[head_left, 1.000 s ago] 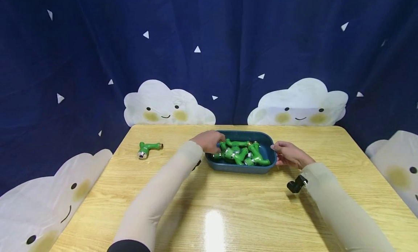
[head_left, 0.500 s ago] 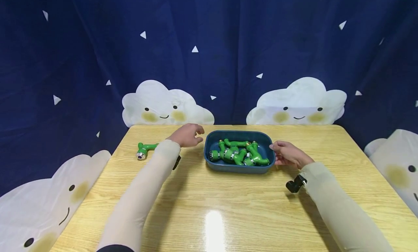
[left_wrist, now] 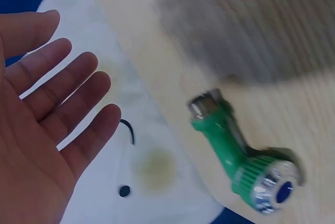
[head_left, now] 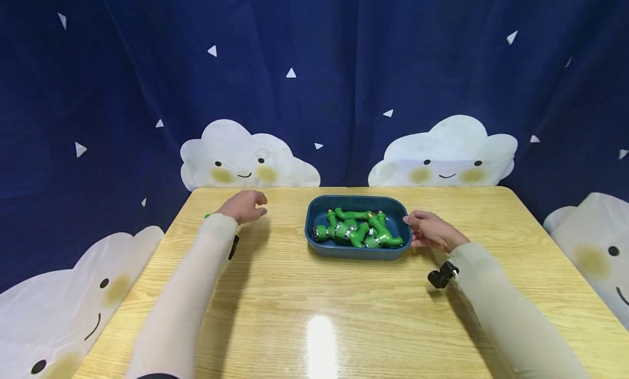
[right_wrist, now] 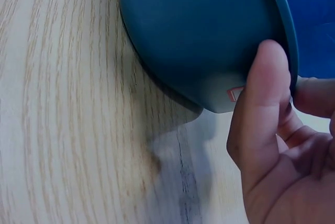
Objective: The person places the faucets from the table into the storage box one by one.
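My left hand [head_left: 243,205] hovers over the left part of the table with its fingers loosely extended, holding nothing. Below it lies a green valve fitting [left_wrist: 225,143] with a threaded metal end and a ribbed, chrome-and-blue-capped end; in the head view my arm hides nearly all of it. On the right, my right hand [head_left: 432,229] pinches the right end rim of a dark blue plastic bin [head_left: 354,253]. The right wrist view shows thumb and fingers [right_wrist: 269,77] on either side of that rim. Several similar green fittings [head_left: 351,229] lie jumbled inside the bin.
The wooden table [head_left: 373,302] ends at a dark blue curtain [head_left: 334,84] with white cloud shapes. Cloud-printed cloth also borders its left and right edges. A black wrist camera [head_left: 443,274] sticks out beneath my right sleeve.
My left hand has come out of the bin and moved left, over the lone fitting. My right hand stays on the rim, and the bin has not visibly moved.
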